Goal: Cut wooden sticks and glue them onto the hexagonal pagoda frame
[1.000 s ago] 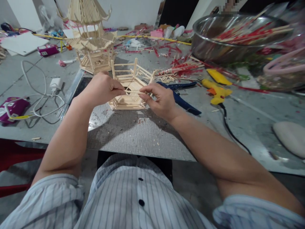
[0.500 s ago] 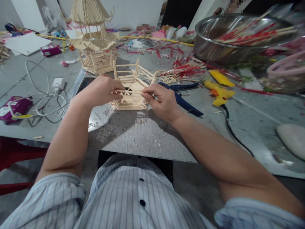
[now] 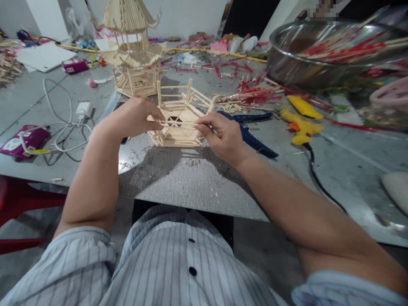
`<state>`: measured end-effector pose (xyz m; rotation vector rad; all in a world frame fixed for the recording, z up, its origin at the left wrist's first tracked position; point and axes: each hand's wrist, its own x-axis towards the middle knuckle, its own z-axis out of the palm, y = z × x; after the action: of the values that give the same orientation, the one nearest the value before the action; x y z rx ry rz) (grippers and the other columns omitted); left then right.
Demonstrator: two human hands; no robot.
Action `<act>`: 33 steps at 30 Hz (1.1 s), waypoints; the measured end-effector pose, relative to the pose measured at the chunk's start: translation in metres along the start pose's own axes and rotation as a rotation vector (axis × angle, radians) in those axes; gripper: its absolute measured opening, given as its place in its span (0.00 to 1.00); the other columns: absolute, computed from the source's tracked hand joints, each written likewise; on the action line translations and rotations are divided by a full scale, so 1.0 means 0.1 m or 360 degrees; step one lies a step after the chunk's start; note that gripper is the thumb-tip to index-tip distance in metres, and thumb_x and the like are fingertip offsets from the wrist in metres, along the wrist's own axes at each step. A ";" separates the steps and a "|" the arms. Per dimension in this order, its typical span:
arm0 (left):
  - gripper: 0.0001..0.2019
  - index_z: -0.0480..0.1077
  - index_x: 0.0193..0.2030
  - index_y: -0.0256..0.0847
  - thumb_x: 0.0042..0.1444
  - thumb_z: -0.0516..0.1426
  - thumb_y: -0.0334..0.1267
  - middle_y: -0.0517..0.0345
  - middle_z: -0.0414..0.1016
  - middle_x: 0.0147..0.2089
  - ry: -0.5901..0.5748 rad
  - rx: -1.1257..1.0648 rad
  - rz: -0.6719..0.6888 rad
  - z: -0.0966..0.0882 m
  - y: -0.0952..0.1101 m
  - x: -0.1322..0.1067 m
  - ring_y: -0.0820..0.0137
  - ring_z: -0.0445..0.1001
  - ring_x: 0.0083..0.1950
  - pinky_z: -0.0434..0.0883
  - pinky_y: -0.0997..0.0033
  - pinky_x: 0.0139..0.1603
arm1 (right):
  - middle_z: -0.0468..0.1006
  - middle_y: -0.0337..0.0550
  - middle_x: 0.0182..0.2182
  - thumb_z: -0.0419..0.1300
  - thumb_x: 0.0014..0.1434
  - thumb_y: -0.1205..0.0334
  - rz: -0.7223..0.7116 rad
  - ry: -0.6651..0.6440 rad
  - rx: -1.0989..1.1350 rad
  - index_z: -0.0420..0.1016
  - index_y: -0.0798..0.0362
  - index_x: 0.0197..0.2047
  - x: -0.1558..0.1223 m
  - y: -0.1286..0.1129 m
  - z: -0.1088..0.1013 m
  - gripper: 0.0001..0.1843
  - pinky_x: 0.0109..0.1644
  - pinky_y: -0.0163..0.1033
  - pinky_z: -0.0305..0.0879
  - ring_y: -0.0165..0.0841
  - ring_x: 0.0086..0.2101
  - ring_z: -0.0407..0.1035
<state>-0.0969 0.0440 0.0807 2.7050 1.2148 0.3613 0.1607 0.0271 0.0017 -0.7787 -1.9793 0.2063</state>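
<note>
While both hands pinch a stick, a wooden frame sits between.

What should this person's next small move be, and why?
Probably easing the thin wooden stick into line along the near side of the polygonal stick frame. The left hand and right hand appear to pinch it near opposite ends, across that side, while the far side already has rails between its posts.

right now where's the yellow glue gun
In the head view, the glue gun lies on the table, right of the right hand, with the blue-handled tool on its left and a yellow piece behind it.
</note>
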 end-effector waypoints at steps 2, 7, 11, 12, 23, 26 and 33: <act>0.14 0.77 0.42 0.45 0.55 0.56 0.48 0.53 0.80 0.43 -0.0004 0.0017 -0.0031 -0.01 0.03 0.00 0.64 0.75 0.45 0.68 0.64 0.51 | 0.75 0.41 0.30 0.53 0.64 0.53 0.0012 0.0005 -0.0009 0.72 0.49 0.35 0.00 0.01 0.00 0.12 0.41 0.41 0.64 0.33 0.33 0.68; 0.12 0.76 0.41 0.44 0.54 0.57 0.46 0.54 0.79 0.43 0.0063 0.0079 -0.0048 0.01 0.03 0.01 0.65 0.74 0.47 0.66 0.64 0.53 | 0.75 0.42 0.30 0.51 0.64 0.53 0.0052 0.0013 -0.0045 0.71 0.50 0.36 -0.02 0.02 0.00 0.12 0.40 0.41 0.64 0.33 0.33 0.68; 0.11 0.76 0.40 0.46 0.55 0.57 0.46 0.55 0.79 0.41 0.0062 0.0029 0.0005 0.04 -0.01 0.03 0.65 0.74 0.47 0.66 0.66 0.52 | 0.76 0.42 0.30 0.51 0.64 0.54 0.0017 0.0032 -0.0094 0.71 0.50 0.36 -0.02 0.01 0.01 0.11 0.40 0.41 0.64 0.33 0.33 0.69; 0.11 0.76 0.40 0.46 0.55 0.56 0.46 0.54 0.79 0.41 0.0046 0.0011 0.0015 0.05 0.00 0.03 0.65 0.74 0.47 0.66 0.66 0.52 | 0.76 0.42 0.30 0.52 0.64 0.54 -0.0006 0.0036 -0.0114 0.71 0.50 0.36 -0.01 0.00 0.02 0.11 0.40 0.41 0.65 0.33 0.33 0.69; 0.12 0.77 0.38 0.44 0.57 0.54 0.45 0.55 0.78 0.40 -0.0025 -0.0030 0.0031 0.00 0.07 0.03 0.68 0.74 0.43 0.67 0.69 0.49 | 0.78 0.46 0.43 0.54 0.63 0.55 -0.0148 0.0025 -0.0282 0.74 0.47 0.33 0.00 -0.06 -0.02 0.10 0.52 0.50 0.63 0.40 0.46 0.69; 0.11 0.76 0.39 0.42 0.57 0.55 0.44 0.55 0.78 0.40 -0.0025 -0.0031 0.0017 0.01 0.08 0.03 0.68 0.74 0.44 0.66 0.69 0.51 | 0.78 0.45 0.41 0.55 0.63 0.56 -0.0461 -0.0145 -0.0425 0.75 0.47 0.34 -0.06 -0.27 -0.03 0.10 0.49 0.48 0.61 0.39 0.44 0.68; 0.10 0.76 0.39 0.40 0.57 0.56 0.41 0.55 0.77 0.41 -0.0025 -0.0026 0.0002 0.03 0.10 0.03 0.67 0.74 0.46 0.65 0.66 0.55 | 0.75 0.44 0.30 0.51 0.67 0.53 -0.0797 -0.1283 -0.0474 0.73 0.56 0.34 -0.26 -0.81 0.18 0.17 0.32 0.38 0.52 0.32 0.32 0.66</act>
<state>-0.0868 0.0395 0.0803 2.6898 1.2011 0.3482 0.1191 -0.0488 0.0092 -0.3638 -2.9496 -0.1007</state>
